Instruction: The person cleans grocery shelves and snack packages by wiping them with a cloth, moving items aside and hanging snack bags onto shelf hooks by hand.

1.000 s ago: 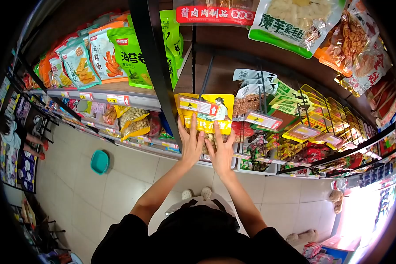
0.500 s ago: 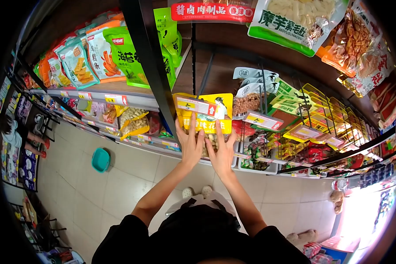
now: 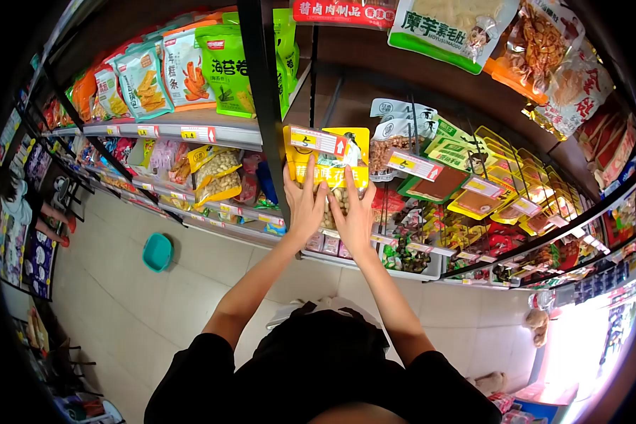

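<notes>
A yellow bag of peanuts with a clear lower window hangs on a rack hook, a price tag in front of its top. My left hand lies against the left part of the bag, fingers stretched upward and apart. On the right part rests my right hand, its fingers also straight and spread. Both thumbs point in toward the bag's middle. What lies behind the bag is hidden.
Right of it hang grey-white peanut bags and green packets. A black post stands close on the left, beside green snack bags. A teal basin sits on the floor. At far left is another person.
The view has shifted slightly, so the shelves appear a little further right and the shoes are now mostly hidden. Both hands stay on the peanut bag.
</notes>
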### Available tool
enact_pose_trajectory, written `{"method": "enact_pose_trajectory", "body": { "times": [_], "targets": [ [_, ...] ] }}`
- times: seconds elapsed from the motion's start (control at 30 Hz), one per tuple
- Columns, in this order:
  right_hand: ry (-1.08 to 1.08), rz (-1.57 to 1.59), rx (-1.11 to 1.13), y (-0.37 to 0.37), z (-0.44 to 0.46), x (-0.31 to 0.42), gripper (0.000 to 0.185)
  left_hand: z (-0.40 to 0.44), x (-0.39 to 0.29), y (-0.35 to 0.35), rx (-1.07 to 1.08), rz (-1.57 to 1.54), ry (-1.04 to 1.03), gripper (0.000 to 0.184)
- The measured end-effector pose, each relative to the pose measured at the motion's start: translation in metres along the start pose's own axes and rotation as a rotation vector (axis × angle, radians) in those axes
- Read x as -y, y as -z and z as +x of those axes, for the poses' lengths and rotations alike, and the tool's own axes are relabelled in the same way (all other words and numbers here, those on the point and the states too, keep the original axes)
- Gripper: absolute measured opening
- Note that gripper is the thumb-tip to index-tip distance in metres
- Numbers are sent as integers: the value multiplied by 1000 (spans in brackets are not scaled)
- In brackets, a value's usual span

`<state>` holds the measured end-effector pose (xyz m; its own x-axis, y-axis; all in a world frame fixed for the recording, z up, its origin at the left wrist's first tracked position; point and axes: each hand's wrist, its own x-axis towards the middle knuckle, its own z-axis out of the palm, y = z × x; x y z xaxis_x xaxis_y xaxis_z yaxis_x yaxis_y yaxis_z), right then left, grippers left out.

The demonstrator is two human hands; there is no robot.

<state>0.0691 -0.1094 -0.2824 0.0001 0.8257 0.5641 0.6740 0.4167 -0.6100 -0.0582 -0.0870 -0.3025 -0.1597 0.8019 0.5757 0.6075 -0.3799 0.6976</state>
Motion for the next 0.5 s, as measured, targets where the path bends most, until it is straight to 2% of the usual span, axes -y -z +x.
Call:
{"method": "enact_pose_trajectory", "body": {
  "times": [0.27,0.5],
  "targets": [
    [-39,-45,3,6,8,13,68,8,-10,3,0,33,71,57],
    [-58,-60,-62,-1,-2,19,69,4,-5,13,56,43,46,57]
  ]
}}
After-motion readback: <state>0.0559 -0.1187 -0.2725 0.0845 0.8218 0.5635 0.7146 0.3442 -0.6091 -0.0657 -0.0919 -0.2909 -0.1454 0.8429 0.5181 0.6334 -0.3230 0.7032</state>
